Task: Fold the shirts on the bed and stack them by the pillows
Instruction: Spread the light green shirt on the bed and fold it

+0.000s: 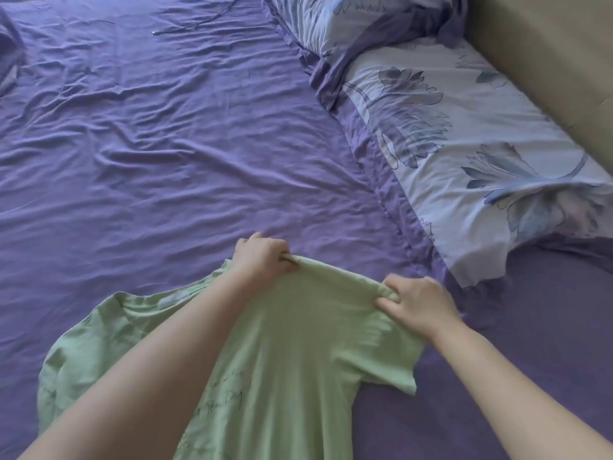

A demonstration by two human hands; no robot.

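Nearest the camera, two bare forearms reached out over a pale green shirt that lay on the purple bed sheet, its body running toward the near edge of the view and faint dark handwriting-like print showing on its front. One short sleeve stuck out to the right, flat on the sheet; on the left, the neckline and another bunched part of the shirt spread out beyond the left forearm. The left hand had its fingers curled round the far edge of the shirt, gripping a rolled fold of cloth, and the right hand pinched the same edge farther right, fingers closed on the fabric. Between the two hands the edge was pulled into a raised, slightly arched band. Beyond the hands the sheet stretched away, heavily wrinkled. To the right, well apart from the shirt, a pillow in a light floral case with a purple border lay along a beige headboard, and a second pillow in the same pattern sat farther off at the top. A thin dark cable lay on the far sheet, near the top edge.
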